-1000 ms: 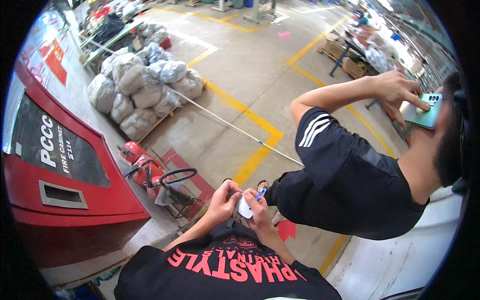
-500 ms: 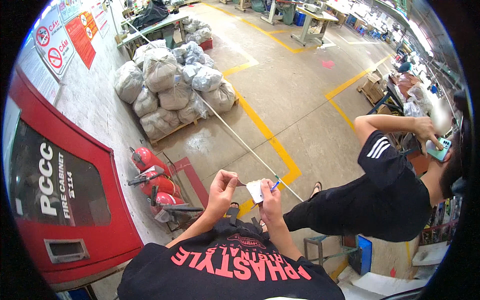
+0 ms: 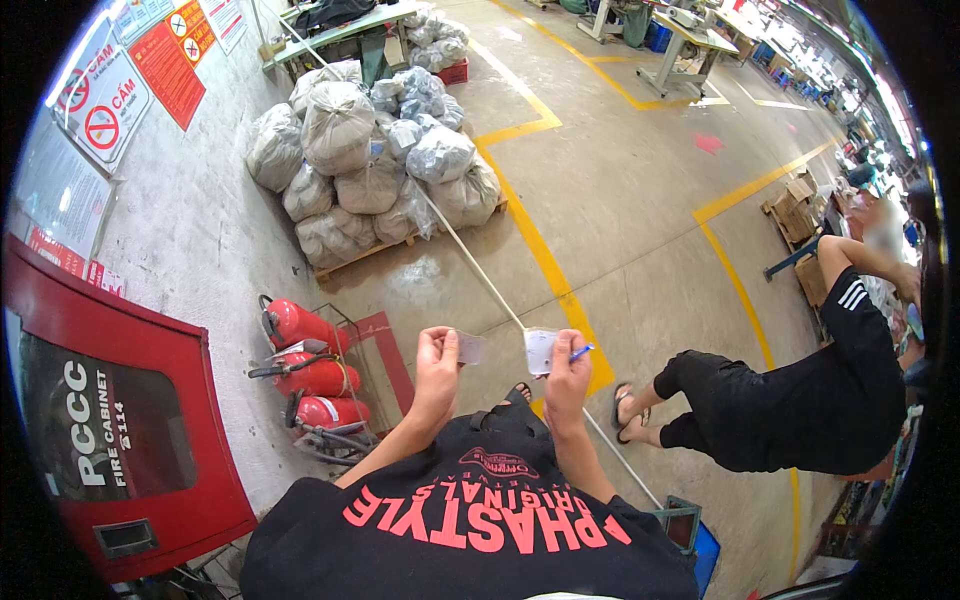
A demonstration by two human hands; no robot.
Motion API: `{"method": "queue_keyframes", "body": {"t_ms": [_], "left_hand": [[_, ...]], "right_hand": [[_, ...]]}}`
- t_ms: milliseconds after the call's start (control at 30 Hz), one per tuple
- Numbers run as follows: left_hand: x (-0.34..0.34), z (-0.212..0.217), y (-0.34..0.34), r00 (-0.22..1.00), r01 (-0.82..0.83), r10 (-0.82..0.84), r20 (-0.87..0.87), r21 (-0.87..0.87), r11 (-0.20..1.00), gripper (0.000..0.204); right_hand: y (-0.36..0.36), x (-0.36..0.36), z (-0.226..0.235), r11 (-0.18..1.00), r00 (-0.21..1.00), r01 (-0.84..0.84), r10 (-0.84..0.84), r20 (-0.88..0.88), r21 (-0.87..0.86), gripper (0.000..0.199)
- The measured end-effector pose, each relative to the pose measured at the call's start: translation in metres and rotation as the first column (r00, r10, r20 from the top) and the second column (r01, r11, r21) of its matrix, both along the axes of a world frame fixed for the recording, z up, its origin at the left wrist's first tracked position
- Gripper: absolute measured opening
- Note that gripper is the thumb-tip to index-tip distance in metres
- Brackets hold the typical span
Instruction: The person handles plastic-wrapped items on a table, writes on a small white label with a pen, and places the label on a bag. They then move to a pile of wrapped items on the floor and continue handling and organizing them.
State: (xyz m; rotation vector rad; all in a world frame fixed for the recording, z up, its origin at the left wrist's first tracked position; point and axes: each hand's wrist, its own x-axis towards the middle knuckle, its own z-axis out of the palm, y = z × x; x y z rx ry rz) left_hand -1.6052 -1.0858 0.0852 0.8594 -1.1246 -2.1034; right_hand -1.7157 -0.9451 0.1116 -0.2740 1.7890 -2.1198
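Note:
My left hand [image 3: 436,365] is closed in a pinch on a small thin greyish card [image 3: 473,349], held upright in front of my chest. A short gap to the right of it, my right hand [image 3: 569,375] grips a small white notepad [image 3: 539,351] with faint marks on its face. From between the same fingers sticks out a blue pen [image 3: 582,352], pointing to the right. The card and the notepad are apart from each other. Whatever lies behind the right thumb is hidden.
At my left stand several red fire extinguishers [image 3: 318,375] and a red fire cabinet [image 3: 170,440]. Stuffed sacks [image 3: 345,130] are piled on a pallet ahead. A long pale pole [image 3: 470,258] crosses the floor. A person in black [image 3: 800,400] stands at my right.
My hands have moved apart, and the card in my left hand now shows flat. The view has shifted, and the person at the right has moved farther right.

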Motion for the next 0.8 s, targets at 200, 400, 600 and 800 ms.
{"method": "queue_keyframes", "body": {"t_ms": [200, 400, 600, 800], "left_hand": [[-0.095, 0.009, 0.027, 0.984, 0.131, -0.092, -0.154, 0.268, 0.954, 0.017], [-0.152, 0.000, 0.014, 0.986, 0.138, -0.086, -0.142, 0.409, 0.902, 0.021], [-0.214, -0.014, -0.044, 0.967, 0.253, -0.237, -0.090, 0.298, 0.920, 0.020], [-0.290, -0.014, -0.133, 0.931, 0.360, -0.365, -0.009, 0.185, 0.914, 0.016]], "right_hand": [[-0.030, -0.067, 0.001, 0.934, 0.887, -0.043, 0.199, -0.417, 0.355, 0.017], [-0.047, -0.131, -0.005, 0.873, 0.796, -0.047, 0.327, -0.510, 0.485, 0.016], [-0.092, -0.208, -0.019, 0.845, 0.767, -0.221, 0.459, -0.448, 0.487, 0.016], [-0.166, -0.298, -0.014, 0.777, 0.732, -0.318, 0.565, -0.380, 0.543, 0.017]]}}
